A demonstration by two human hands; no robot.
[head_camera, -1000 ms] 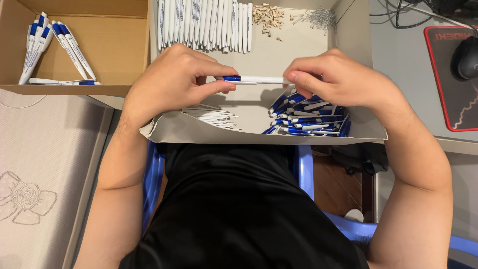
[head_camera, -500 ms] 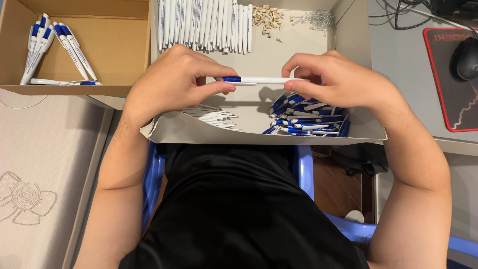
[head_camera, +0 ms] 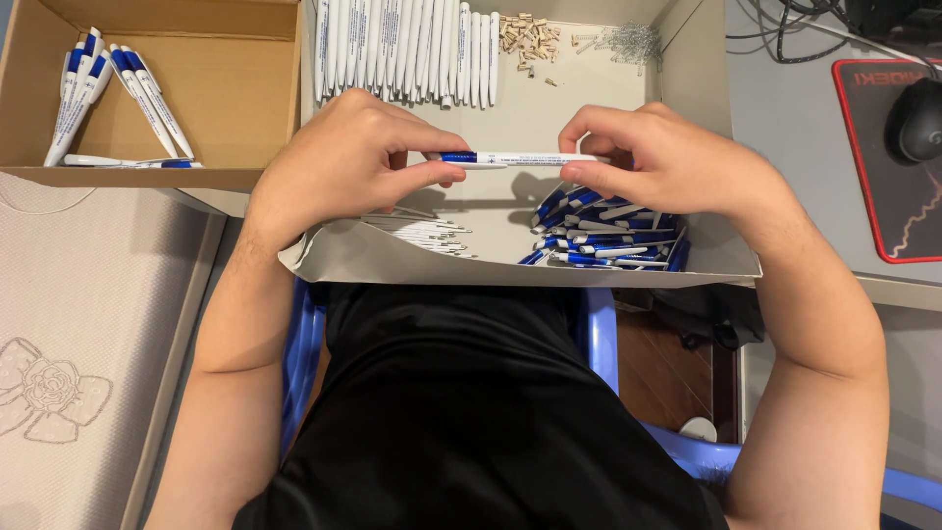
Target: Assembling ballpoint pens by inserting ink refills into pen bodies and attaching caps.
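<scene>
Both hands, left hand and right hand, pinch one white-and-blue pen at its ends; seemingly mid-assembly, needing a firm push together.

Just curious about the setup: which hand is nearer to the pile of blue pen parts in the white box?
Right. The right hand hovers just above the blue pen parts; the left hand is off to their left.

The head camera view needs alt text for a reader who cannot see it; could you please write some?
Seen from above, the left hand and right hand hold a white and blue pen level between them over a white cardboard tray. The tray holds a row of white barrels, blue pen parts and small springs. Finished pens lie in a brown box to the left.
</scene>
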